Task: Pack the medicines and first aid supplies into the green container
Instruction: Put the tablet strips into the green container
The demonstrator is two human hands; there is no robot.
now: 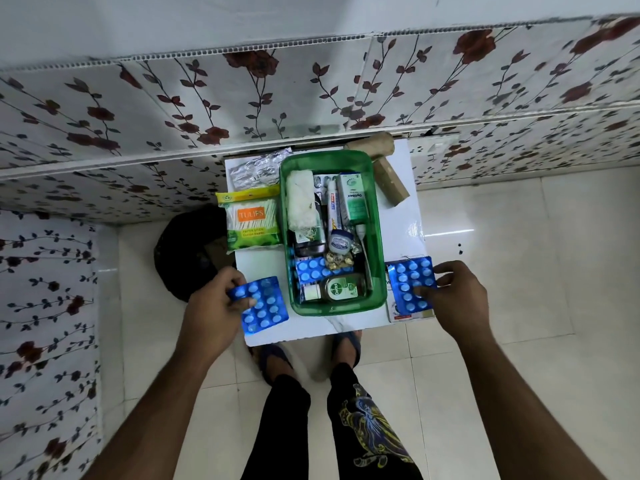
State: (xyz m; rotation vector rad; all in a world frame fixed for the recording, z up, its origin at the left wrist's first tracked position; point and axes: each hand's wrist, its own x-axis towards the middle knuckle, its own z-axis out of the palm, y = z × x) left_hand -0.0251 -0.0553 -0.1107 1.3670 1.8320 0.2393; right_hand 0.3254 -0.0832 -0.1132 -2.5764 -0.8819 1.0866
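Note:
The green container (pixel 379 237) stands mid-table, holding a white gauze roll (pixel 301 202), a cream tube, a white-green box (pixel 352 199), a small jar, a Dettol bottle (pixel 341 288) and a blue blister strip (pixel 317 269). My left hand (pixel 216 299) grips another blue blister strip (pixel 265 304) at the container's left, over the table's front-left corner. My right hand (pixel 457 299) pinches a third blue strip (pixel 412 284) at the container's right, above a white packet.
A green Tulips cotton-swab pack (pixel 251 220) and a silver foil strip (pixel 256 169) lie on the white table (pixel 401 223) left of the container. Two brown bandage rolls (pixel 389 178) sit at the back right. A dark bin (pixel 194 251) stands beside the table, floral wall behind.

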